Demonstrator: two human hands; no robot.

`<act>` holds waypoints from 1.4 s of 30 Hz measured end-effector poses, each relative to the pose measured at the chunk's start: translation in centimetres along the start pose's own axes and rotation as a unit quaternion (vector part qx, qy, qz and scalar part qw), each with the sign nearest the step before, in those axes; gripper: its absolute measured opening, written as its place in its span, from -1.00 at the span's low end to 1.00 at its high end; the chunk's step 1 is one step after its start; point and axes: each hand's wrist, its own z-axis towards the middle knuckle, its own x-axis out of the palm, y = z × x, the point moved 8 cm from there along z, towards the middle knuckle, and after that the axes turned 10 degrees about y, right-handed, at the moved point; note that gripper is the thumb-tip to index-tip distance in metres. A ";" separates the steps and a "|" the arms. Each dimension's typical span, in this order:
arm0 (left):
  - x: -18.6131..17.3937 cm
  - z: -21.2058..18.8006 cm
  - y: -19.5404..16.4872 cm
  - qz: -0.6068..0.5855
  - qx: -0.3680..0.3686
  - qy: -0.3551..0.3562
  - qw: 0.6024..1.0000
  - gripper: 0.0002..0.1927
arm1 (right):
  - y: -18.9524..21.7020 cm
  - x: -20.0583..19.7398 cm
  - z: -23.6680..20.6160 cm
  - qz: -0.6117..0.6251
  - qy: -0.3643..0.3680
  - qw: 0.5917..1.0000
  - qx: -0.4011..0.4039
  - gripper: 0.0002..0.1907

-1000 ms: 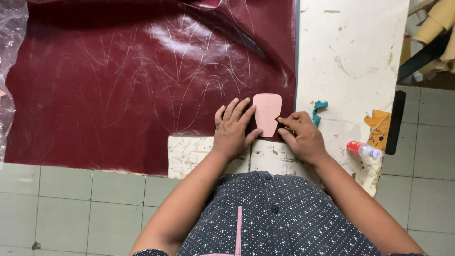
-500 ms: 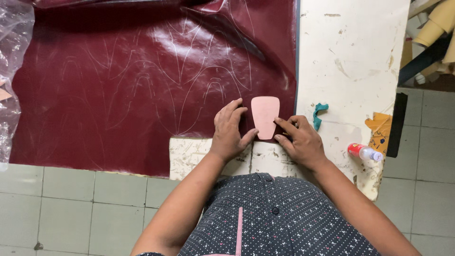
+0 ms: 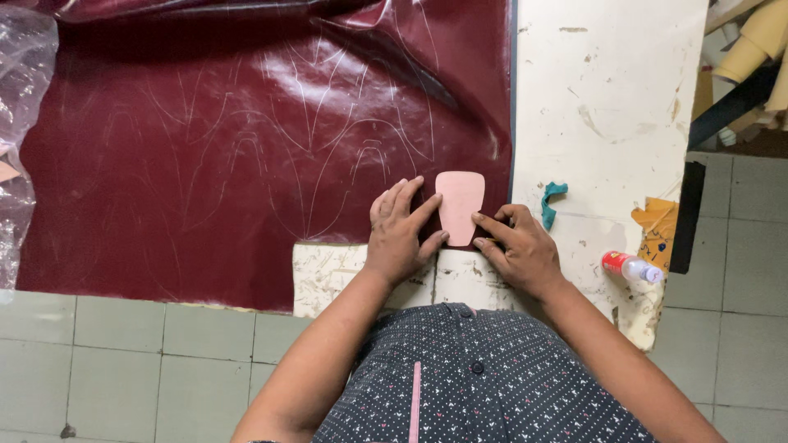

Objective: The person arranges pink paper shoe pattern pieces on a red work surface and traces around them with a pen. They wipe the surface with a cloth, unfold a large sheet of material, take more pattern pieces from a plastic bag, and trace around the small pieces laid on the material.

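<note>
A small pink template [image 3: 460, 205] with rounded corners lies flat on a dark red leather sheet [image 3: 246, 148] that is scored with pale traced outlines. My left hand [image 3: 398, 234] rests on the leather, its fingers spread and pressing the template's left edge. My right hand [image 3: 517, 246] is curled beside the template. Its index finger and thumb touch the lower right edge. Whether it also holds a small tool is hidden.
The sheet covers a stained white table [image 3: 607, 98], with a notch cut out near my hands. A teal scrap [image 3: 552, 201], a yellow scrap [image 3: 657, 226] and a small red-capped bottle [image 3: 630, 267] lie at the right. Crumpled clear plastic [image 3: 20, 123] sits at the left. Green tiled floor lies below.
</note>
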 end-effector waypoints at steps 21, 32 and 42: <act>0.2 0.2 0.1 0.012 -0.016 0.011 1.000 -0.29 | -1.4 0.3 0.2 -0.007 -0.034 0.999 0.011 -0.55; 0.3 -0.5 0.0 0.062 -0.010 0.047 0.997 -0.28 | 1.6 -4.9 9.7 -0.048 -0.114 0.991 -0.053 -0.67; -0.4 -0.2 0.4 0.074 -0.030 0.041 0.996 -0.29 | -3.6 -5.5 26.1 -0.175 0.045 0.981 0.067 -0.37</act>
